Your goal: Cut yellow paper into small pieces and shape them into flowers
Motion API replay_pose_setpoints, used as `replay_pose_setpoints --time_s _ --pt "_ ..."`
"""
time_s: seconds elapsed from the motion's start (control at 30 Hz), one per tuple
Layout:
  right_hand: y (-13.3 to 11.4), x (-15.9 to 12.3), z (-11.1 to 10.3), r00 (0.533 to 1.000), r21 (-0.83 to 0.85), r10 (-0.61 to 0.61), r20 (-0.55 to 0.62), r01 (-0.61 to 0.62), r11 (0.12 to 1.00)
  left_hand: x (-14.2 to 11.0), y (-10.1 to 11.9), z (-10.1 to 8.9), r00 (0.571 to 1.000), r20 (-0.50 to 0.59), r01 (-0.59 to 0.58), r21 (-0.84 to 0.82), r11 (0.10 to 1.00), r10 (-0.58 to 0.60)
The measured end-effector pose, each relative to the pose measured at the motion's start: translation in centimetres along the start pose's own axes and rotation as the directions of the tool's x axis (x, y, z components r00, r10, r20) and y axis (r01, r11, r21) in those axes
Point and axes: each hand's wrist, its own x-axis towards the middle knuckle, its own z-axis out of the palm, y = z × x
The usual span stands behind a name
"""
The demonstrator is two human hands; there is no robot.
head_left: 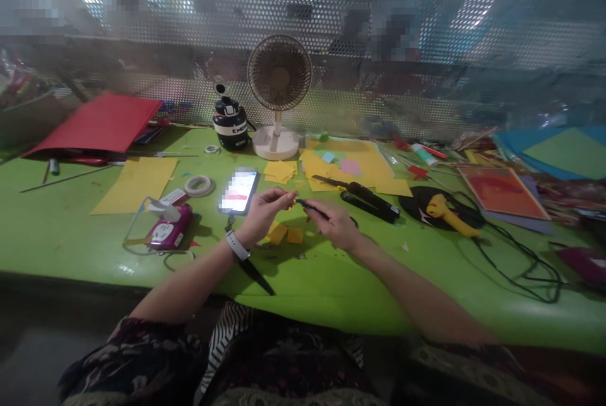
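My left hand (267, 210) is closed in a pinch on a small piece of yellow paper (292, 203), mostly covered by the fingertips. My right hand (334, 226) is wrapped round a slim dark tool (315, 209). Its tip meets the yellow piece between the two hands; its exact kind is hard to make out. Small orange-yellow paper squares (295, 235) lie on the green table (326, 286) just below the hands. Left of my left hand lies a lit phone (239, 192). A black stapler (372, 202) rests beyond my right hand.
A white fan (276, 143) and a dark bottle (230, 130) stand at the back. Yellow sheets (374, 163) lie before the mesh. On the right is a yellow glue gun (452, 216) with a trailing cord; on the left, a tape roll (198, 185) and a purple power strip (170, 229).
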Motion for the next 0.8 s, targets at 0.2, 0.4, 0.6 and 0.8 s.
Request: replay_pose_setpoints --time_s 0.2,0.4,0.6,0.8 --pt "0.25 -0.02 0.22 0.996 -0.099 -0.084 -0.039 0.080 0.992 0.16 0.31 0.05 0.995 -0.059 0.080 0.026 0.996 -0.078" --pt "0.09 -0.07 0.26 0.994 -0.165 -0.101 -0.046 0.092 0.982 0.08 0.41 0.14 0.996 -0.060 0.060 0.023 0.998 -0.058" --pt "-0.47 0.10 0.00 0.998 -0.012 0.027 -0.063 -0.027 1.000 0.03 0.25 0.06 0.997 -0.068 0.034 0.007 0.999 -0.034" --pt "-0.41 0.14 0.02 0.983 0.205 0.180 0.017 -0.180 0.962 -0.06 0.18 -0.07 1.000 -0.030 0.011 0.011 1.000 -0.010"
